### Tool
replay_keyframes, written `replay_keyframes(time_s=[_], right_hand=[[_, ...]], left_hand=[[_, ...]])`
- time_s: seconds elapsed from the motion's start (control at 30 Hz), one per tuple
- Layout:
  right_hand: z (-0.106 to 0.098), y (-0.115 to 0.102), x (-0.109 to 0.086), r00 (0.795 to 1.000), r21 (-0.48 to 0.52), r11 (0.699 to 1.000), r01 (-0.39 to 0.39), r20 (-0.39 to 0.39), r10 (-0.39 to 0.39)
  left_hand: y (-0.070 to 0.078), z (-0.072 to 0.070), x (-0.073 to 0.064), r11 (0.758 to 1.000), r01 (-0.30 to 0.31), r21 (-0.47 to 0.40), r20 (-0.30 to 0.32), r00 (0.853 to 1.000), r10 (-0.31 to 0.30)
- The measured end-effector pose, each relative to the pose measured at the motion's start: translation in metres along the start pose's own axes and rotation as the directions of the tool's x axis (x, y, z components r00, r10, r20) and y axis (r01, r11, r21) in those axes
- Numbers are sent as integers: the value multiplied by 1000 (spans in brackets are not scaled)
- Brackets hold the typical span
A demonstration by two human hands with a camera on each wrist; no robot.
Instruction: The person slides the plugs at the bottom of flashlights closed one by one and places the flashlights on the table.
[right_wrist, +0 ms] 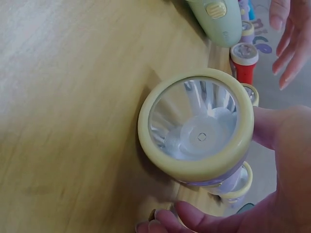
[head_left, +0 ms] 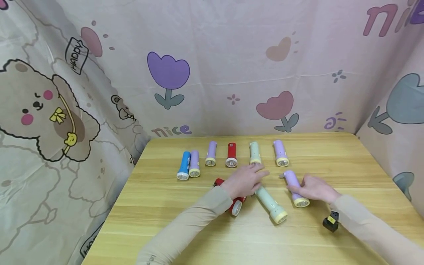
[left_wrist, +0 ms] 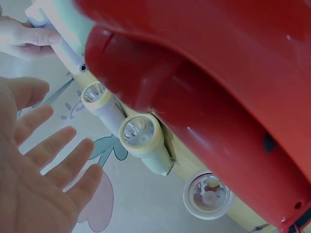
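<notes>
My right hand [head_left: 316, 188] grips a purple flashlight [head_left: 291, 179] at the right of the table, its yellow-rimmed lens [right_wrist: 201, 131] facing the right wrist camera. With fingers spread and holding nothing, my left hand [head_left: 245, 181] is over the middle of the table; its palm and straight fingers [left_wrist: 63, 150] show in the left wrist view. Partly hidden beneath that arm lie red flashlights [head_left: 236, 207]. A pale green flashlight [head_left: 269, 202] lies slanted between my two hands.
Along the back stand in a row a blue flashlight [head_left: 184, 165], purple ones [head_left: 211, 152], a red one [head_left: 232, 154], a green one [head_left: 254, 151] and a purple one [head_left: 280, 151] at the right end. Behind the wooden table [head_left: 149, 221] hangs a patterned cloth [head_left: 218, 66].
</notes>
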State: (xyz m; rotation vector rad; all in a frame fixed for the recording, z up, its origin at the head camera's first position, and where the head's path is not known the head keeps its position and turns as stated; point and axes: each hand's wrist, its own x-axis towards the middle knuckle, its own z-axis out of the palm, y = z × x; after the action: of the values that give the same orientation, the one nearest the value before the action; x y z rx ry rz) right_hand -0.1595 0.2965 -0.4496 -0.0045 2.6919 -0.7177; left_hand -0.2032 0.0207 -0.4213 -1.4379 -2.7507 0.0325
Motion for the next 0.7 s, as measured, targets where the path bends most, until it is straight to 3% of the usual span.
replay_keyframes(time_s=[0.4,0.7], right_hand=[[2,-2,-2,999,-29,999,14,32,-13],[0,-5,0,997,6,999,45,56,-45]], left_hand=[[3,5,0,1000,-23,-19,27,999,24],[1,3,-1,999,-11,-37,30,999,12]])
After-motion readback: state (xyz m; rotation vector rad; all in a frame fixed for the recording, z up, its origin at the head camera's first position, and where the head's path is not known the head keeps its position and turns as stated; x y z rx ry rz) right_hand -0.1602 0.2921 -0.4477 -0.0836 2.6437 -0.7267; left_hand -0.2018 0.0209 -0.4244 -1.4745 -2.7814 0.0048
